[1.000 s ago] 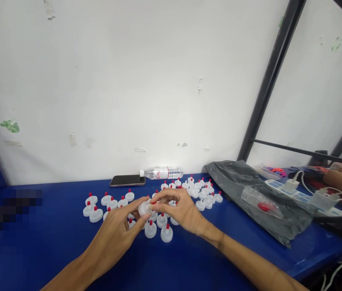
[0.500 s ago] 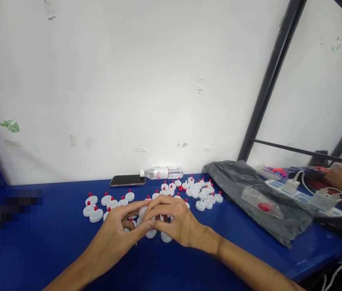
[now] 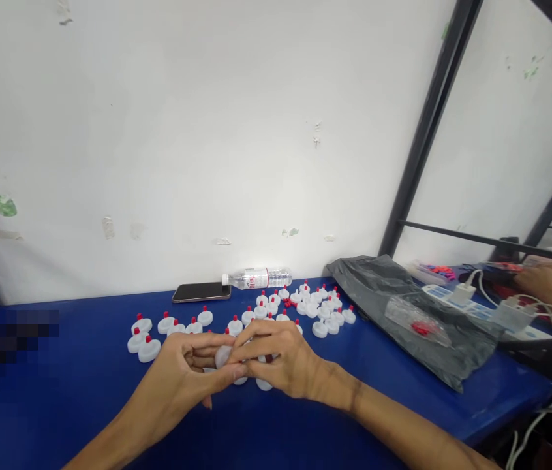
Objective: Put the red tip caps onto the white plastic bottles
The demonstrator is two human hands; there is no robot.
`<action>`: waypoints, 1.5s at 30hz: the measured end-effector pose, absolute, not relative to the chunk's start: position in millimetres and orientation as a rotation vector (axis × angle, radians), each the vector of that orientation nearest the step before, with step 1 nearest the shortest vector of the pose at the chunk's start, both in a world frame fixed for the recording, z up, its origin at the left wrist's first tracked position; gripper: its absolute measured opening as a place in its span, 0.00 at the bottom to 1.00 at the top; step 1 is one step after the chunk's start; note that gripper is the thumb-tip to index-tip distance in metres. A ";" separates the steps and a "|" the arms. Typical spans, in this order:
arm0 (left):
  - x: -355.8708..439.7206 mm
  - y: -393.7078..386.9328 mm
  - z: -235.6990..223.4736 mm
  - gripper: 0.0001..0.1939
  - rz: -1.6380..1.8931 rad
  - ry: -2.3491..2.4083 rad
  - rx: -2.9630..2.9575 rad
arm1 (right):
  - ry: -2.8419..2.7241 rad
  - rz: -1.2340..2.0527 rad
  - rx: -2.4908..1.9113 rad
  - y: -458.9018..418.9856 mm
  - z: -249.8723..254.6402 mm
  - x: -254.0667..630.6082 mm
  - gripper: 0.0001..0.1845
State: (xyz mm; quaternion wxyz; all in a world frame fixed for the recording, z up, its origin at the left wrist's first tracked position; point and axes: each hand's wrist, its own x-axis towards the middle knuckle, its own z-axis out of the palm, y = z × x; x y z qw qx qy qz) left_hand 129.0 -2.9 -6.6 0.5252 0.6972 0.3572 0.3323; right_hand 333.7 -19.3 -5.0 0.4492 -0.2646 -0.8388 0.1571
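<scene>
My left hand (image 3: 185,369) is closed round a white plastic cap (image 3: 223,356), held just above the table. The fingers of my right hand (image 3: 280,356) pinch at the same cap from the right, so much of it is hidden. Around and behind both hands stand several white round caps with red tips, among them one white cap (image 3: 149,350) on the left and another (image 3: 205,317) further back. More white caps (image 3: 320,328) cluster at the right, some without a red tip showing. Small loose red tips (image 3: 290,303) lie among them.
A phone (image 3: 201,292) and a clear plastic bottle (image 3: 259,278) lie along the wall. On the right, a grey plastic bag (image 3: 423,362) carries a clear pouch of red pieces (image 3: 421,328). Beyond are a power strip (image 3: 440,295) with chargers and another person's hands (image 3: 543,282).
The cap between my hands has turned and sits slightly lower, with both hands still on it. The whole view has shifted a little.
</scene>
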 end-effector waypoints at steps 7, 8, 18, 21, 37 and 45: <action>129.1 -3.7 -9.0 0.22 0.888 0.924 1.982 | -1.960 0.315 -0.762 -14.8 17.3 348.8 0.10; 128.0 -3.3 -9.6 0.21 0.922 0.981 2.088 | -1.910 0.278 -0.818 -11.6 22.1 356.6 0.10; 123.9 3.9 -19.9 0.12 1.185 0.918 2.806 | -2.124 -0.072 -1.718 31.7 29.6 438.1 0.03; 123.9 2.8 -19.6 0.11 1.187 0.906 2.820 | -2.230 0.079 -1.753 39.5 20.1 443.1 0.04; 124.3 2.6 -22.2 0.12 1.174 0.862 2.854 | -2.157 0.077 -2.018 30.8 33.2 469.5 0.19; 123.8 5.4 -25.5 0.12 1.189 0.877 2.851 | -2.236 0.683 -1.683 21.3 45.3 470.8 0.10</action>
